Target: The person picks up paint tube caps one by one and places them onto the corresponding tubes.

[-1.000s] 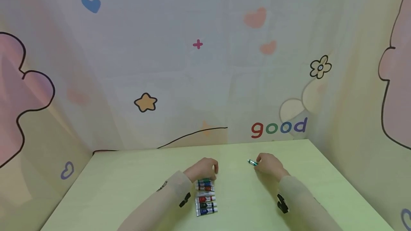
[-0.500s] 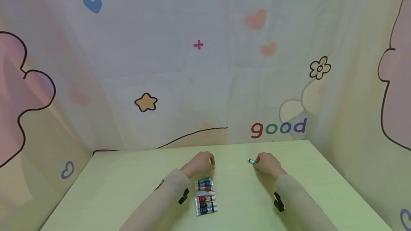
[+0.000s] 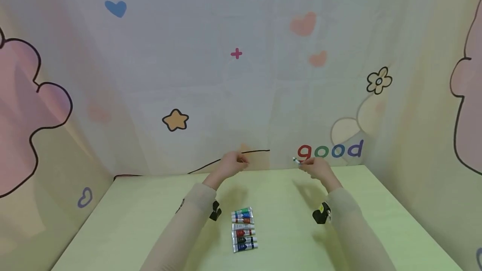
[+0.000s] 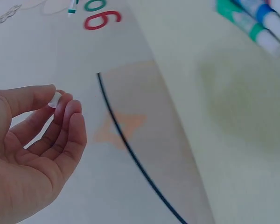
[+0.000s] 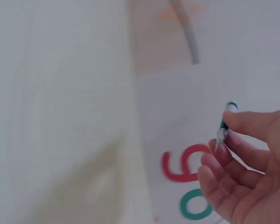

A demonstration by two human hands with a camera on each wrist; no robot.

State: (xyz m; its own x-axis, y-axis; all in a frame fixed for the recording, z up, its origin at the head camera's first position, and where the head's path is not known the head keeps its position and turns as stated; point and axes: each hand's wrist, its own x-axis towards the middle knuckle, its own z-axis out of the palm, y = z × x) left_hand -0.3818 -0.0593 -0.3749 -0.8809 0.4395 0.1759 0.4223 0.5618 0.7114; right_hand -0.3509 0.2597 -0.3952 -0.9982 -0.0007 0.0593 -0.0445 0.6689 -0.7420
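Note:
In the left wrist view my left hand [image 4: 42, 144] pinches a small white cap [image 4: 55, 100] between thumb and fingertip. The head view has that left hand [image 3: 229, 164] raised above the back of the table, with the cap too small to make out. My right hand [image 3: 320, 170], also lifted, holds a small paint tube [image 3: 296, 161] whose tip points toward the left hand. Up close, the tube [image 5: 225, 122] shows a teal band and a crimped silvery end between thumb and fingers. Several more paint tubes [image 3: 244, 233] lie in a row nearer to me.
A pale yellow-green table [image 3: 150, 221] bears the row of tubes. Behind it hangs a printed cloth backdrop [image 3: 211, 95] with stars, hearts and the word "good". Cloth sides close in the left and right of the table.
Both hands have risen from the table toward the backdrop. The left hand has left the far end of the tube row; the right hand has lifted its paint tube. The row has stayed put.

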